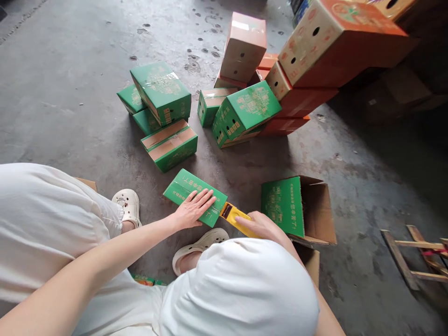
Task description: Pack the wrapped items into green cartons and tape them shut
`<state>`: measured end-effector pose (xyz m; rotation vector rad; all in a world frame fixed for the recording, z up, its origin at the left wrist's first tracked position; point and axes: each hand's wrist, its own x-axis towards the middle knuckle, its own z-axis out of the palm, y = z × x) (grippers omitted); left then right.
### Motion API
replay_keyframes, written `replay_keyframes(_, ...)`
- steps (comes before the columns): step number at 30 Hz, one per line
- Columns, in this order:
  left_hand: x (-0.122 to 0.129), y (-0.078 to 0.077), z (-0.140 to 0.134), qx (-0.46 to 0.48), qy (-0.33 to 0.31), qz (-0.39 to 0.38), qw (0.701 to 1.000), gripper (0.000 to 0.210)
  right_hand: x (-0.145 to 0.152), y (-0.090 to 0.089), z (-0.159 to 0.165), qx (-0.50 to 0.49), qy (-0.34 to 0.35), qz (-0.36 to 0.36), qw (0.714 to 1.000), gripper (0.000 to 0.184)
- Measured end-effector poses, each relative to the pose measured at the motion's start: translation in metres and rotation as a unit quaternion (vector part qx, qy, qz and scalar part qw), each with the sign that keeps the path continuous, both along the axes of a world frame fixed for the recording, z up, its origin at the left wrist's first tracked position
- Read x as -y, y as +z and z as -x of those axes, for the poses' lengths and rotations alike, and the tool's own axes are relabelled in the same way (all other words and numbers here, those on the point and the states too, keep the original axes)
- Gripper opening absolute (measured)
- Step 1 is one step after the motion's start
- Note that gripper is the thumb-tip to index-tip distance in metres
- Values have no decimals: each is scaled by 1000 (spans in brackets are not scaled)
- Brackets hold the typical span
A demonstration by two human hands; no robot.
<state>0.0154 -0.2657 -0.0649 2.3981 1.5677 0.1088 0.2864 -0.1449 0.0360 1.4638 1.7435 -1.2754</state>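
Observation:
In front of my feet is a green cardboard box [178, 184] with light printed characters and a strip of clear tape along its top. My left hand [194, 207] lies flat on that top, fingers stretched out and slightly apart. To its right, my right hand [257, 224] is wrapped round a yellow tape dispenser [234, 215]. The dispenser's dark front end meets the right edge of the box. Part of my right hand's grip is hidden behind my knee.
Several green boxes [161, 91] are piled ahead on the left, more green ones [248, 109] ahead on the right. Orange and white cartons [315, 60] are stacked behind. An open green box [283, 205] lies on its side at my right, near a wooden frame [399, 261].

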Motion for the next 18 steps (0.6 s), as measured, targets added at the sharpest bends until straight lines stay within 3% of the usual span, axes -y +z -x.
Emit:
replay_keyframes(3,-27,6,19,4,-10,32,999,139,0,-8,15,32,1,-37,999,56)
replay_keyframes(5,-44,10,32,6,-32,37,999,136,-2,-15,24,65,3,-50,997,54)
replay_keyframes(8,-53,16,40,22,-55,22,998,136,-16,-6,19,67,14,-65,996,57)
replay_keyframes(10,-44,18,37,29,-17,20,999,143,-32,18,8,33,8,-68,997,62)
replay_keyframes(13,-19,16,32,25,148,26,988,142,-52,74,5,-26,-30,-34,999,67)
replay_keyframes(16,-1,8,42,42,300,36,952,119,-52,123,32,-86,-43,11,995,67)
replay_keyframes(18,0,7,56,71,349,56,933,109,-39,136,62,-122,-43,31,991,66)
